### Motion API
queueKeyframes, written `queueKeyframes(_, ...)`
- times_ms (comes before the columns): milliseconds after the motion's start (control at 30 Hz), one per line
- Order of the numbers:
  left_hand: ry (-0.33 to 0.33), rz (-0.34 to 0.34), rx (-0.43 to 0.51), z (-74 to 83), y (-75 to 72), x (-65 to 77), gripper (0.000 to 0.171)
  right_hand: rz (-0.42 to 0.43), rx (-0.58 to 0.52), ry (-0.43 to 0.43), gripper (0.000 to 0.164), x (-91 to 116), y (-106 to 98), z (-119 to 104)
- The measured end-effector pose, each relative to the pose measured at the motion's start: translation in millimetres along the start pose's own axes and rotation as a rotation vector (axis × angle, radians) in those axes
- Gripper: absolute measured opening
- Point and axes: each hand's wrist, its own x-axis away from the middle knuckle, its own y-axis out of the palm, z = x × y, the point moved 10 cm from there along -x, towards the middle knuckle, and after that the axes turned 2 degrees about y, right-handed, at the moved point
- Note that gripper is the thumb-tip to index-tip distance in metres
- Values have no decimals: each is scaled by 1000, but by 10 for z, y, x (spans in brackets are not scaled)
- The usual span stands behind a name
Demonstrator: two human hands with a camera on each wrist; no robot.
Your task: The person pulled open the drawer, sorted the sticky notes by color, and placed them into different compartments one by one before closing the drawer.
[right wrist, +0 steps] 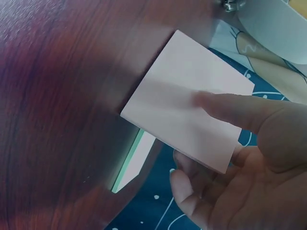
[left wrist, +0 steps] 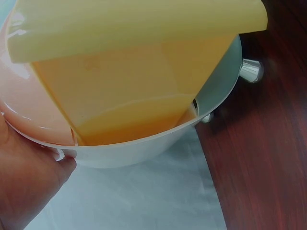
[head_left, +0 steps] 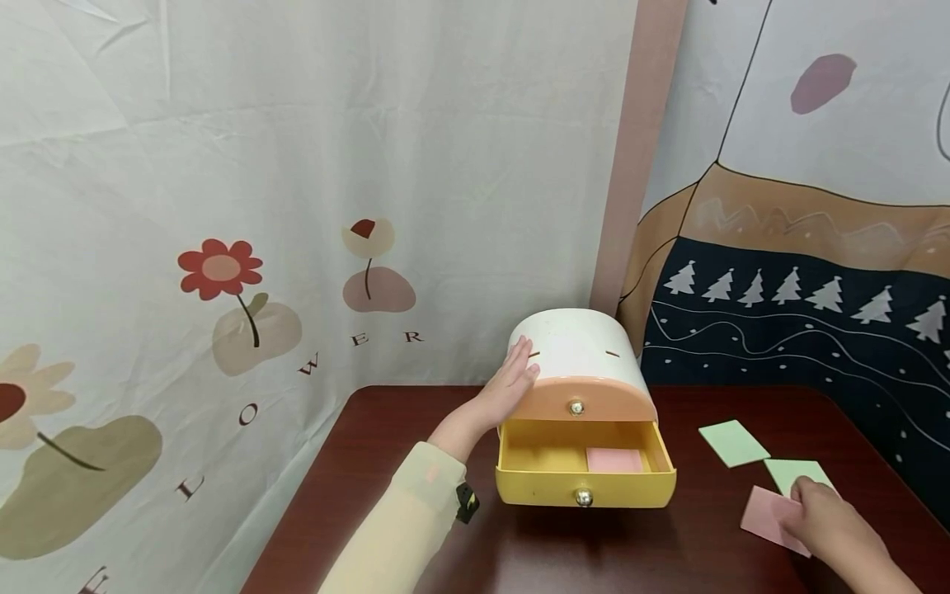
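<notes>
My right hand (head_left: 834, 521) pinches a pink sticky note pad (right wrist: 177, 100) between thumb and fingers, at the right of the table. In the head view this pad overlaps a green sticky note pad (head_left: 801, 474) lying beyond it. Another green pad (head_left: 735, 443) lies farther back. My left hand (head_left: 507, 386) rests with its fingers extended against the left side of a small white drawer box (head_left: 575, 334). The yellow lower drawer (head_left: 545, 488) is pulled out, with a pink pad (head_left: 613, 460) inside at the right. Above it, the orange upper drawer (head_left: 542, 403) is closed.
The box stands on a dark red-brown table (head_left: 579, 553), near its back edge. Behind hangs a pale curtain (head_left: 445, 165) with printed flowers, and a dark cloth (head_left: 779, 330) with printed trees is at the right. Both drawers have round metal knobs (head_left: 584, 497).
</notes>
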Motion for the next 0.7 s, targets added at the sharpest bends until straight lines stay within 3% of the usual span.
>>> queueKeyframes(200,-2,5,-3,-5,-2,-1,63,66,39,-62,19,24,-62,-159)
queueKeyframes(433,-11,4,-4,-11,2,-1,63,132,70,-112,5,56,-135,-275)
queueKeyframes(700,-7,7,-10,-18,4,-7,62,228,65,-145,9,77,-208,-329)
